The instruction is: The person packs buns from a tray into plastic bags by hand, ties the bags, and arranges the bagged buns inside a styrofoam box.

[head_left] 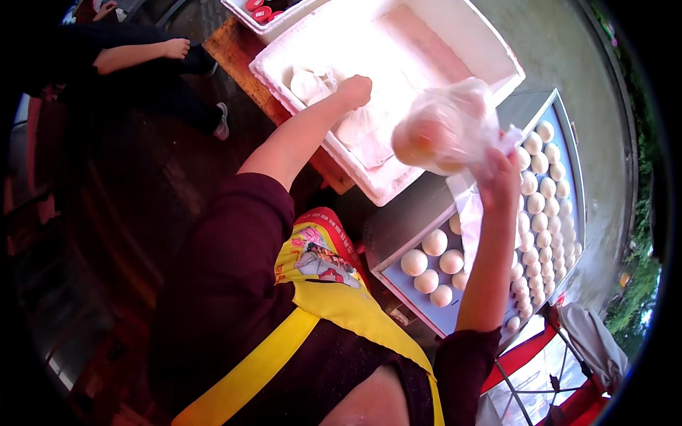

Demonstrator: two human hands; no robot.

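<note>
Right hand (499, 170): fingers clamped on gathered neck of 1 filled translucent plastic bag (447, 124), presumably keeping it closed. Bag held between polystyrene box (497, 53) and blue tray (442, 319). Left hand (355, 92): fingers curled above box interior; cannot tell whether gripping.

Garment: dark maroon fabric top (312, 373), elbow-length sleeves (238, 220). Overlay: plain yellow fabric apron section (352, 307) with flat yellow strap (249, 369). Lower section: yellow printed panel (286, 263), pink floral motif (310, 235), red border (329, 217), white characters. Left hand (355, 91), right hand (500, 177): bare.
</note>
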